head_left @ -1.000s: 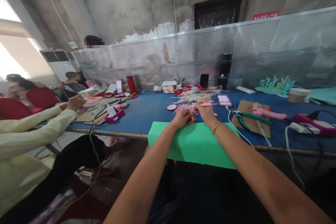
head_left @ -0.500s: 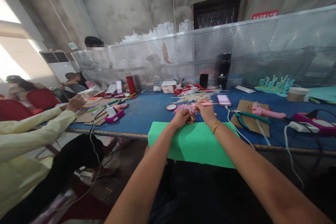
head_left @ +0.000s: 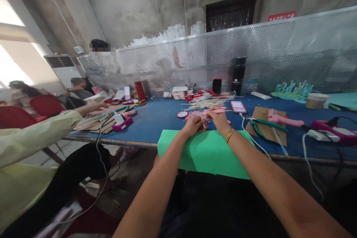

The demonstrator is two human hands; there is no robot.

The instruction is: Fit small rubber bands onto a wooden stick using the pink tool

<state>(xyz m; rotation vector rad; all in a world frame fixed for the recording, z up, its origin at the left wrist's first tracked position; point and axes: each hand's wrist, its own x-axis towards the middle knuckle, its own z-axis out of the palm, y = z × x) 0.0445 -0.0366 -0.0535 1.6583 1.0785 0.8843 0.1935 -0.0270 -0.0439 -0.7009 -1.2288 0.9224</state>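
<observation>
At the table's front edge, my right hand (head_left: pixel 217 118) is closed round a slim pink pen-like tool (head_left: pixel 218 111), which lies nearly level and points left. Close beside it, my left hand (head_left: pixel 194 125) is pinched on something small that the fingers hide. Both hands are over the upper edge of a green sheet (head_left: pixel 212 152), which hangs down over the table's front. Just behind the fingers lies a tangle of pink and blue strips (head_left: pixel 192 114). A round white tin with a red rim (head_left: pixel 182 114) sits to the left of the tangle.
On the right are teal-handled pliers (head_left: pixel 264 123) on cardboard, a pink glue gun (head_left: pixel 284 118) and a purple device (head_left: pixel 331 130) with cables. Thin sticks (head_left: pixel 206 103) and a black bottle (head_left: pixel 239 76) stand farther back. At left a co-worker's yellow sleeve (head_left: pixel 39 139) reaches over the table.
My hands stay almost in place, with the pink tool still in my right hand. The co-worker's arm at left has reached forward and to the right over the table.
</observation>
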